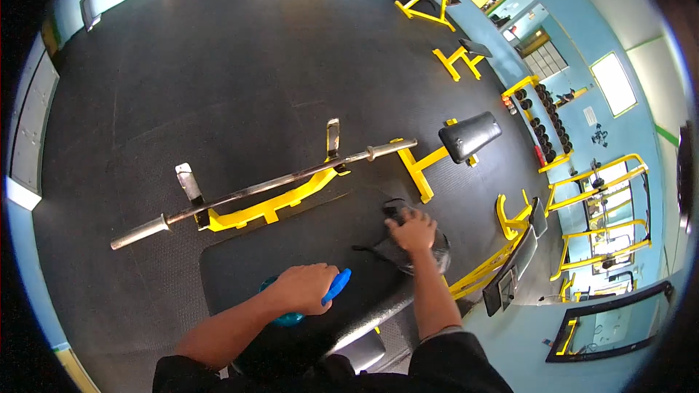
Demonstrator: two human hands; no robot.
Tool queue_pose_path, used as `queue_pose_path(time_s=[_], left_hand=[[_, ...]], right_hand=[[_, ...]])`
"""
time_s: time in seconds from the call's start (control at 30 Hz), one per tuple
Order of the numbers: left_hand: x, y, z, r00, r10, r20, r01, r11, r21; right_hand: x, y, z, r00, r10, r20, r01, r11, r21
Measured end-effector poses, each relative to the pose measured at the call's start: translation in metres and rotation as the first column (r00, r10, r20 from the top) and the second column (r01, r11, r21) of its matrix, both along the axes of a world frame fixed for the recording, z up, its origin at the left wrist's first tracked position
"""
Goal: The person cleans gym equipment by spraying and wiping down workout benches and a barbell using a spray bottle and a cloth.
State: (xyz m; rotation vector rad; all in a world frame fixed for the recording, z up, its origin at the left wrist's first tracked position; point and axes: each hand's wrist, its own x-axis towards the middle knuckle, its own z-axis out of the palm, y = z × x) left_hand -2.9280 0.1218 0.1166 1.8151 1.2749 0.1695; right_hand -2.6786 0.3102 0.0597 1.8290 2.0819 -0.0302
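Black rubber flooring (pixel 218 58) spreads behind a padded bench (pixel 247 258), where two hands are at work.
On the pad, the left hand (pixel 304 289) has its fingers curled closed over the top of a teal bottle (pixel 289 319), at its blue handle (pixel 336 286); the bottle is mostly covered by hand and forearm, so its long axis cannot be told. The right hand (pixel 413 231) lies on a dark bag (pixel 441 251) at the bench's right side, fingers slightly spread and bent; whether they grip the fabric cannot be told. The bag's long axis slants from upper left to lower right, and a strap (pixel 366 249) points left. Beyond the bench, a bare barbell (pixel 284 180) rests on a yellow rack (pixel 271 209), angled up to the right.
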Motion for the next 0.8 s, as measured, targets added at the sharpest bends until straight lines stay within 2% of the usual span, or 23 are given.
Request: queue_pose_path(time_s=[0.03,0.07,0.1,0.13,0.17,0.23,0.27,0.33,0.4,0.43,0.5,0.53,0.6,0.67,0.7,0.73,0.77,0.8], left_hand=[[0.004,0.003,-0.001,1.0,-0.002,-0.004,0.002,1.0,0.018],[0.008,0.008,-0.003,1.0,-0.011,0.0,0.011,0.999,0.035],[0.012,0.014,-0.006,0.998,-0.049,-0.048,0.05,0.999,0.022],[0.016,0.02,-0.007,0.992,-0.082,-0.096,0.083,0.997,0.006],[0.019,0.022,-0.01,0.992,-0.083,-0.096,0.085,0.996,0.018],[0.02,0.025,-0.014,0.997,-0.037,-0.065,0.046,0.99,0.134],[0.02,0.028,-0.013,0.997,-0.033,-0.066,0.042,0.99,0.138],[0.018,0.033,-0.009,0.98,-0.147,-0.132,0.147,0.989,-0.011],[0.017,0.032,-0.017,0.991,-0.102,-0.091,0.101,0.995,-0.005],[0.018,0.032,-0.02,0.991,-0.095,-0.096,0.092,0.995,-0.036],[0.017,0.032,-0.028,0.99,-0.087,-0.109,0.08,0.995,-0.067],[0.015,0.031,-0.033,0.994,-0.067,-0.081,0.067,0.998,-0.003],[0.014,0.032,-0.038,0.997,-0.062,-0.048,0.065,0.995,0.077],[0.013,0.042,-0.042,0.996,-0.065,-0.056,0.069,0.995,0.077],[0.015,0.045,-0.045,0.997,-0.066,-0.047,0.07,0.993,0.096],[0.016,0.05,-0.049,0.992,-0.099,-0.075,0.101,0.995,0.027],[0.013,0.058,-0.052,0.985,-0.134,-0.108,0.13,0.991,-0.038],[0.008,0.064,-0.052,0.985,-0.131,-0.112,0.13,0.991,-0.017]], right_hand=[[-0.004,-0.023,-0.002,0.988,0.158,0.001,-0.157,0.983,0.095],[-0.012,-0.044,0.01,0.975,0.213,-0.064,-0.216,0.976,-0.03],[-0.016,-0.068,0.019,0.952,0.274,-0.136,-0.286,0.955,-0.076],[-0.005,-0.091,0.01,0.889,0.393,-0.237,-0.408,0.913,-0.018],[0.002,-0.115,0.015,0.852,0.371,-0.37,-0.41,0.912,-0.031],[0.021,-0.134,0.039,0.896,0.26,-0.361,-0.349,0.914,-0.208],[0.022,-0.119,0.058,0.955,0.166,-0.246,-0.245,0.907,-0.342],[0.045,-0.092,0.05,1.0,-0.005,-0.023,0.003,0.996,-0.09],[0.053,-0.047,0.04,0.981,-0.104,-0.162,0.118,0.99,0.078],[0.047,-0.026,0.033,0.982,-0.093,-0.162,0.106,0.992,0.07],[0.032,0.013,0.02,0.993,-0.115,-0.037,0.112,0.991,-0.077],[0.026,0.018,0.012,0.992,-0.121,-0.044,0.117,0.99,-0.077],[0.006,0.019,0.0,0.997,-0.039,-0.063,0.028,0.985,-0.17],[-0.006,-0.011,-0.013,0.925,0.37,-0.092,-0.375,0.926,-0.049],[-0.02,-0.032,-0.006,0.881,0.405,-0.242,-0.442,0.889,-0.118],[-0.033,-0.056,0.008,0.819,0.418,-0.392,-0.512,0.841,-0.173],[-0.035,-0.078,0.014,0.847,0.407,-0.341,-0.51,0.803,-0.309],[-0.038,-0.088,0.019,0.868,0.403,-0.288,-0.494,0.748,-0.442]])
